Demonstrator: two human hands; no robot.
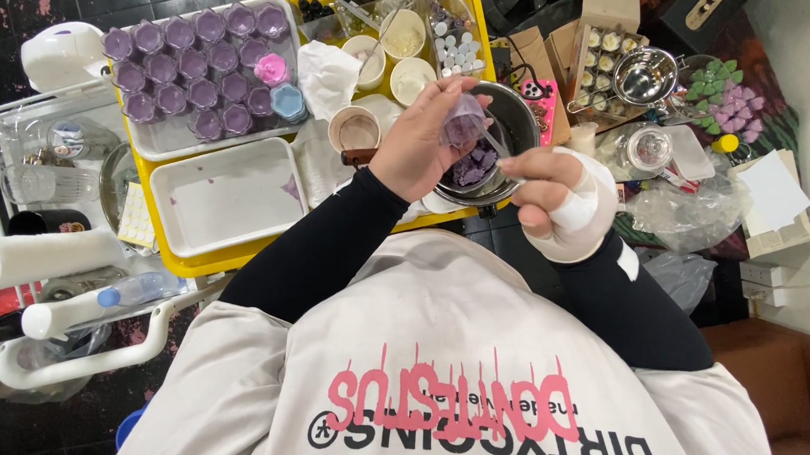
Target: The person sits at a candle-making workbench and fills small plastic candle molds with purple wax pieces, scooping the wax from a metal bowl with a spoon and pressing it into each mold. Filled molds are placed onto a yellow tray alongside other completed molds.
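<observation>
While the left hand [417, 144] grips a small translucent purple cup [463, 120] tilted over the steel pot [514, 136] on the yellow tabletop [235, 255], the bandaged right hand [552, 194] pinches a thin stick [494, 147] scraping it.

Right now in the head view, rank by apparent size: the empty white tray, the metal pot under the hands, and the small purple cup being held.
1. Empty white tray
2. Metal pot, partly hidden by the hands
3. Small purple cup in the left hand
</observation>
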